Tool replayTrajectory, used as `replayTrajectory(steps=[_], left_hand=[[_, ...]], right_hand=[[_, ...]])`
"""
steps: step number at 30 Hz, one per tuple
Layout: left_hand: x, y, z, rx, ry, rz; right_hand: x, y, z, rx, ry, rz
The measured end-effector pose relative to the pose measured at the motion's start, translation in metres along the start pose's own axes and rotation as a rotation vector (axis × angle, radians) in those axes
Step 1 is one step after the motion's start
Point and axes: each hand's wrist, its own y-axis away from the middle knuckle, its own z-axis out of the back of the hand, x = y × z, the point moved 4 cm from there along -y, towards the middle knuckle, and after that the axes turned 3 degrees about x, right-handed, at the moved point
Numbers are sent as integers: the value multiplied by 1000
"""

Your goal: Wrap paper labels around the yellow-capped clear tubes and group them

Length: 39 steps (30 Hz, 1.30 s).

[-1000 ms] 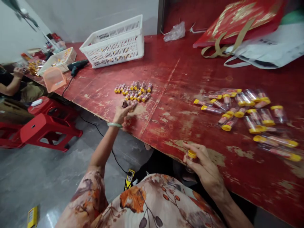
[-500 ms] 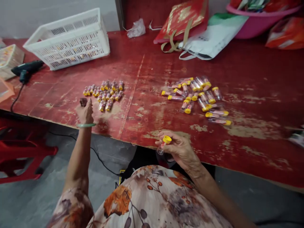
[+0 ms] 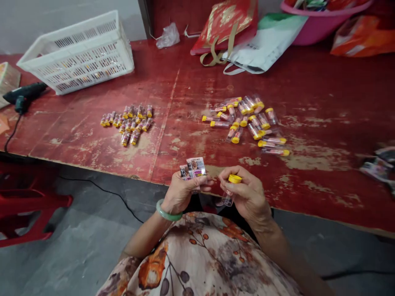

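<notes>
Pinched in my left hand (image 3: 182,191) are small printed labels (image 3: 196,166), fanned slightly apart above the table's front edge. My right hand (image 3: 248,193) grips a clear plastic tube (image 3: 227,200) with a yellow cap (image 3: 235,179), cap upward and a little tilted. The two hands are close together but apart. Beyond my right hand lies a loose pile of similar yellow-capped tubes (image 3: 254,130). Farther left, a group of tubes with printed wraps (image 3: 134,137) is laid out with the yellow ends toward me.
A white plastic basket (image 3: 89,57) stands at the back left, near a black heat gun (image 3: 24,93). Red (image 3: 228,24) and white bags (image 3: 262,53) lie at the back beside a pink basin (image 3: 311,28). A red stool (image 3: 31,209) is at lower left.
My left hand has come back from beside the left group of tubes and now holds the labels near my right hand. My right hand has kept hold of its tube.
</notes>
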Motion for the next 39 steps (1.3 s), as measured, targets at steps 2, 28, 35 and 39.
replayTrajectory(steps=[2, 28, 35, 39], left_hand=[[4, -2, -4, 24, -48, 13], [22, -10, 3, 0, -61, -3], [23, -8, 5, -5, -39, 26], [23, -7, 6, -53, -26, -3]], right_hand=[[3, -2, 0, -20, 36, 8], [26, -18, 35, 27, 372, 159], [57, -16, 26, -20, 474, 345], [30, -6, 25, 39, 301, 33]])
